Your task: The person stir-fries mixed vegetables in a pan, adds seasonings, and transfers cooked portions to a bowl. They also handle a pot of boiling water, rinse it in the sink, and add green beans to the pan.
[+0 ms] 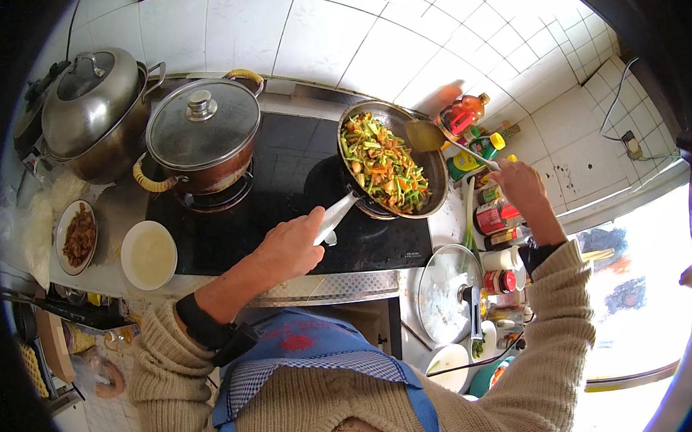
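Left hand (290,244) is clenched on the pale handle of the frying pan (393,157), which sits tilted on the black glass hob (285,218); your right hand (516,183) grips the stem of a metal ladle (427,135) whose bowl hangs at the pan's right rim. Judged from this, you are mid stir-fry, at the seasoning or tossing step; the next move likely calls for a steady handle grip while the ladle goes into the food.

Reference all positions to the pan:
- Far left: large domed steel pot (91,111), brushed finish.
- Left: round copper-toned pot with glass lid (202,129), wrapped yellow handles.
- Below right: flat glass lid (448,288) on the worktop.
- Right: cluster of sauce bottles (472,128).
- Inside: chopped green stalks and orange strips, glossy.
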Tool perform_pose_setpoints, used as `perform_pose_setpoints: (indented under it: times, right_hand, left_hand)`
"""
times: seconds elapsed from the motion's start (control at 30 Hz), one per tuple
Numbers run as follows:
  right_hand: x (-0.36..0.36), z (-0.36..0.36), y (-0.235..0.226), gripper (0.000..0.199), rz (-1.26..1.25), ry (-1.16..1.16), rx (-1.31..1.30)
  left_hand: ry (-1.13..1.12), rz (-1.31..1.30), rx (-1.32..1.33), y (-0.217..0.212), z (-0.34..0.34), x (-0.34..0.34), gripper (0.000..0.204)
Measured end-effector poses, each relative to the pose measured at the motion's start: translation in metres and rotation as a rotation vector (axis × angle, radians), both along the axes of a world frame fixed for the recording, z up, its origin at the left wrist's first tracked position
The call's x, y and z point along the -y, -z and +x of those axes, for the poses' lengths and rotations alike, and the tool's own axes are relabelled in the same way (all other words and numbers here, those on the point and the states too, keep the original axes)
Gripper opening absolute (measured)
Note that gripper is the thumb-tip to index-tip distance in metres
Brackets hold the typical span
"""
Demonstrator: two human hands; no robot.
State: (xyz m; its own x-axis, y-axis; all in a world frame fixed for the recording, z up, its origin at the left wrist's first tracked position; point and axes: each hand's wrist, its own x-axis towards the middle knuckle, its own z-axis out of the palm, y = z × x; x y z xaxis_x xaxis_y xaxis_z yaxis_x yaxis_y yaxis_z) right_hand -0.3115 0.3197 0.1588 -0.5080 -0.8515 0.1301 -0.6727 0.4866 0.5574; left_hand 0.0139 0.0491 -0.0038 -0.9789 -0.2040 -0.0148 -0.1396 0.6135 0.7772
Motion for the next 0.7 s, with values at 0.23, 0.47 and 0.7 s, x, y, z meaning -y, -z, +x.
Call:
perform_pose_setpoints:
  times: [0.23, 0.47, 0.7]
  right_hand:
    - [0.052, -0.010, -0.051, 0.046, 0.442, 0.828, 0.782]
    - [0.015, -0.012, 0.027, 0.048, -0.069, 0.969, 1.611]
    - [-0.014, 0.060, 0.038, 0.016, -0.576, 1.017, 1.957]
  left_hand:
    - [-0.002, 0.006, 0.169, -0.006, 0.004, -0.002, 0.067]
    - [0.021, 0.050, 0.127, -0.005, 0.005, -0.003, 0.066]
    - [-0.018, 0.058, 0.106, -0.005, 0.009, -0.003, 0.063]
